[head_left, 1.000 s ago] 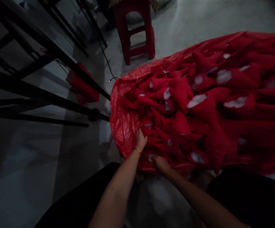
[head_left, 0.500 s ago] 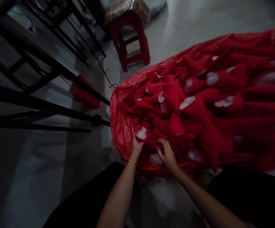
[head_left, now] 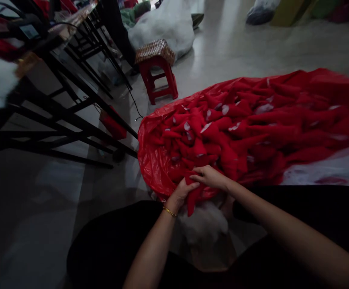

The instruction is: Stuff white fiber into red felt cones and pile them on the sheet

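My left hand [head_left: 182, 192], with a gold bangle at the wrist, is wrapped round a red fabric piece [head_left: 192, 200] whose pointed end hangs down. My right hand [head_left: 207, 176] lies against the upper part of the same piece, its fingers bent and pressed onto it. Both hands are over the near edge of a large red plastic bag [head_left: 154, 170]. Inside the bag lie several red stuffed pieces [head_left: 222, 140] with white filling showing at their ends. White fluffy filling [head_left: 204, 224] sits below my hands, between my legs.
A red stool [head_left: 159, 80] with a woven top stands beyond the bag. Black metal table legs [head_left: 102, 144] are at the left, with a red box [head_left: 112, 124] under them. A big white filled bag [head_left: 168, 30] lies at the back; clear plastic [head_left: 321, 166] is at the right.
My view has tilted up. My left hand has turned its red piece so the point hangs down, and my right hand has come across onto the piece.
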`<state>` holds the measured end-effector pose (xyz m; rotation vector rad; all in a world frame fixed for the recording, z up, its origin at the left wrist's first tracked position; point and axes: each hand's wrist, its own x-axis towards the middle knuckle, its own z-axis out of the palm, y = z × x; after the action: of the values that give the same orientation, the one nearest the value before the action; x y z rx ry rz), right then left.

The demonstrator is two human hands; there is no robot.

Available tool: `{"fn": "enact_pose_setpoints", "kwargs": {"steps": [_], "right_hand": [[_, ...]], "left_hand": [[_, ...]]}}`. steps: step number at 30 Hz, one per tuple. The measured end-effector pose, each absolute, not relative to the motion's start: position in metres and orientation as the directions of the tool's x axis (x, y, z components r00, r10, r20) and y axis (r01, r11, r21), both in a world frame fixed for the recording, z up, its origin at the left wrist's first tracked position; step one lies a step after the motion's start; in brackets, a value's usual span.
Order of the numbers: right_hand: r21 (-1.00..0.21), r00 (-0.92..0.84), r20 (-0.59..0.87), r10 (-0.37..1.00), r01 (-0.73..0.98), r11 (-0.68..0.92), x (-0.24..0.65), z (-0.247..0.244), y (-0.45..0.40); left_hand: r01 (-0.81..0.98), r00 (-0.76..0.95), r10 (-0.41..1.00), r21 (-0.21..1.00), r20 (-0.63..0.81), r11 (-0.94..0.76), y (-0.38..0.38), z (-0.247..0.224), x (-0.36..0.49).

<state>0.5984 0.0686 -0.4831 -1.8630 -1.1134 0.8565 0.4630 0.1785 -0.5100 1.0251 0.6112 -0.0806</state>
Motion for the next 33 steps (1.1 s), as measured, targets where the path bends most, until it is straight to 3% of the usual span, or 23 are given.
{"fn": "enact_pose_setpoints", "kwargs": {"steps": [3, 6, 9, 13, 20, 23, 27, 33], "right_hand": [[-0.948, 0.535, -0.129, 0.835, 0.182, -0.262, 0.607, -0.467, 0.048], [-0.914, 0.670, -0.044, 0.741, 0.272, -0.300, 0.613, -0.447, 0.022], [-0.812, 0.561, 0.028, 0.827, 0.496, -0.308, 0.605, -0.435, 0.005], [-0.676, 0.355, 0.005, 0.935, 0.691, -0.258, 0.578, -0.433, 0.003], [-0.636, 0.202, 0.005, 0.979, 0.756, -0.152, 0.555, -0.444, 0.006], [-0.712, 0.282, 0.013, 0.959, 0.676, -0.189, 0.564, -0.445, -0.001], [-0.832, 0.439, 0.078, 0.895, 0.524, -0.184, 0.579, -0.440, -0.005], [-0.933, 0.358, -0.118, 0.926, 0.280, -0.227, 0.577, -0.461, 0.014]], "left_hand": [[0.316, 0.815, 0.217, 0.726, -0.537, 0.611, 0.168, -0.503, 0.455], [0.266, 0.833, 0.235, 0.734, -0.501, 0.625, 0.167, -0.498, 0.450], [0.216, 0.891, 0.233, 0.814, -0.390, 0.539, 0.167, -0.489, 0.448], [0.190, 0.937, 0.232, 0.940, -0.260, 0.283, 0.160, -0.483, 0.446], [0.144, 0.963, 0.214, 0.985, -0.161, 0.095, 0.147, -0.500, 0.433], [0.172, 0.944, 0.252, 0.969, -0.213, 0.177, 0.149, -0.502, 0.430], [0.249, 0.909, 0.194, 0.854, -0.368, 0.456, 0.155, -0.496, 0.431], [0.340, 0.832, 0.071, 0.607, -0.550, 0.719, 0.145, -0.485, 0.436]]}}
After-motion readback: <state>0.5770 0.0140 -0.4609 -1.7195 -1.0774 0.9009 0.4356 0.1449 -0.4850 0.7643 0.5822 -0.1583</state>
